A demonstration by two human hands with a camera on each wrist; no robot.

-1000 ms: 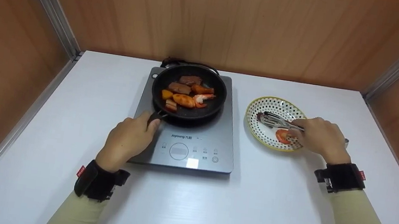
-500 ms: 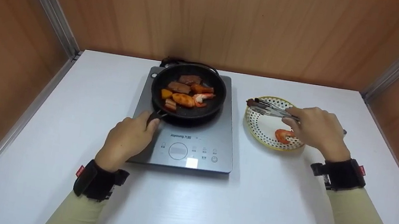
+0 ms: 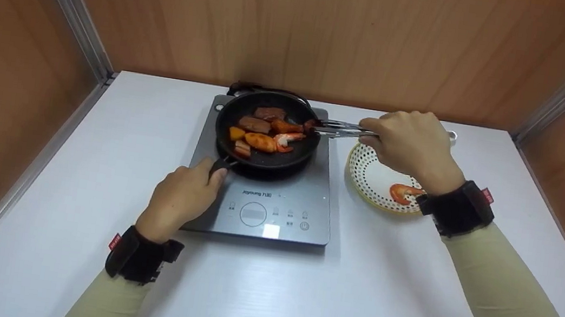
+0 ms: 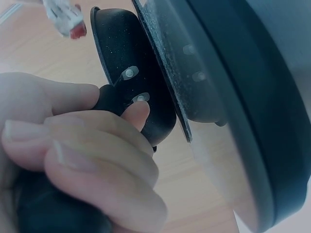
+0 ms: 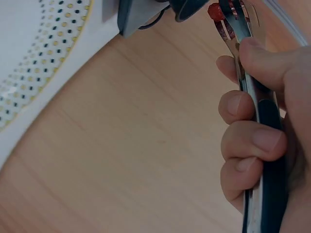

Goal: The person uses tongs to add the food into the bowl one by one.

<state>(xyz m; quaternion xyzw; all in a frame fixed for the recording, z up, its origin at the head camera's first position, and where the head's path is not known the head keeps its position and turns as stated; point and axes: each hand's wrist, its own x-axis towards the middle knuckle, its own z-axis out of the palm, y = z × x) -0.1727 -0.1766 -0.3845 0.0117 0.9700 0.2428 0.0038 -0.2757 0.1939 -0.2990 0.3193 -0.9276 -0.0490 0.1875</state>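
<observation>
My left hand (image 3: 182,197) grips the black handle (image 3: 220,165) of a frying pan (image 3: 276,163), its fingers wrapped round it in the left wrist view. Two brown meat slices (image 3: 255,124), a shrimp (image 3: 286,140) and several orange and reddish food pieces lie in the pan. Metal tongs (image 3: 343,129) are in my right hand (image 3: 412,145), pointing left to the pan's right rim. Between the tongs' tips is a dark red piece of food (image 5: 216,11), seen over the rim in the head view.
The pan is on a grey induction cooktop (image 3: 321,196). Right of it, a dotted plate (image 3: 364,177) with a yellow rim bears another shrimp (image 3: 401,192), partly below my right wrist. Wooden panels (image 3: 331,34) enclose the white table (image 3: 254,291) at the back and sides.
My right hand has lifted the dark red piece off the plate with the tongs and carried it left to the pan's rim. The left hand and pan have stayed still.
</observation>
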